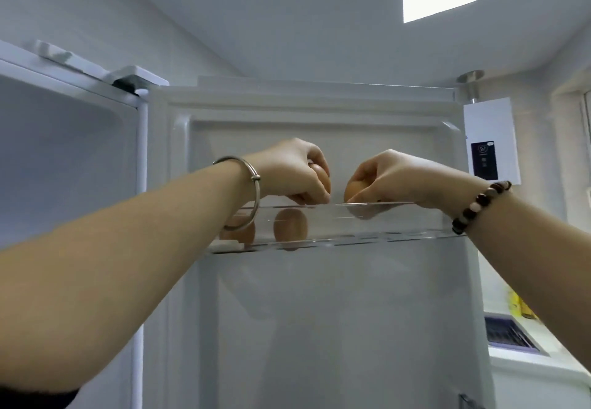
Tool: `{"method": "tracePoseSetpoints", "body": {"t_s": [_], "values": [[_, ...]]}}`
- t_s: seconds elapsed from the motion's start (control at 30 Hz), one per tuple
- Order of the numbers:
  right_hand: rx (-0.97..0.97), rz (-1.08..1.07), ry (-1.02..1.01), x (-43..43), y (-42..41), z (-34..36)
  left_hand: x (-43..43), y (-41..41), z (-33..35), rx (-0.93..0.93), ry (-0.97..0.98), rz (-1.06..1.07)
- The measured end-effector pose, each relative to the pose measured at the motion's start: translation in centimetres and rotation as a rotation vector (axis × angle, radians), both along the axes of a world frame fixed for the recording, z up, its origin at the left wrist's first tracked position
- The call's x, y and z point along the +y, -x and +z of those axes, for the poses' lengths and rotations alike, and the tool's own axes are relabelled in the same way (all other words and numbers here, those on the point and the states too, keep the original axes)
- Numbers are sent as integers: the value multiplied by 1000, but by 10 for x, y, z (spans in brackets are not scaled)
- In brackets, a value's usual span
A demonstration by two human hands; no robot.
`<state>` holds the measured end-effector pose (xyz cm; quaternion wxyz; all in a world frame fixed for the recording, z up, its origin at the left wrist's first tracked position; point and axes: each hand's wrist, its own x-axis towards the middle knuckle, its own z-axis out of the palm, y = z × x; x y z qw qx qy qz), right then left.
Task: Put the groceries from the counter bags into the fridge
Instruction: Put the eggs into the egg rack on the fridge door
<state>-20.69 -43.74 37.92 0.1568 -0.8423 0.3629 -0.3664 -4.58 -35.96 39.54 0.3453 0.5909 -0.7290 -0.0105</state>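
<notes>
While stretching upward, wrists: wearing a silver bangle (257, 194) on the left, a bead bracelet (476, 205) on the right.
left hand (287, 172): curling fingers round a brown egg (320, 174), holding it above the door shelf (399, 221).
right hand (393, 178): gripping a second egg (353, 191) in bent fingers, at rim height, near the first.
shelved eggs (290, 229): sitting two side by side at the shelf's left end.
fridge door (319, 312): standing open, carrying the shelf.
</notes>
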Motion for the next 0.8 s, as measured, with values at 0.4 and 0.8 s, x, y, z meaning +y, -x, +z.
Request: {"method": "tracePoseSetpoints", "body": {"t_s": [0.4, 0.8], "values": [[232, -156, -124, -16, 16, 2, -42, 13, 5, -350, -344, -41], [307, -67, -233, -22, 13, 3, -48, 11, 0, -419, -434, -19]]}}
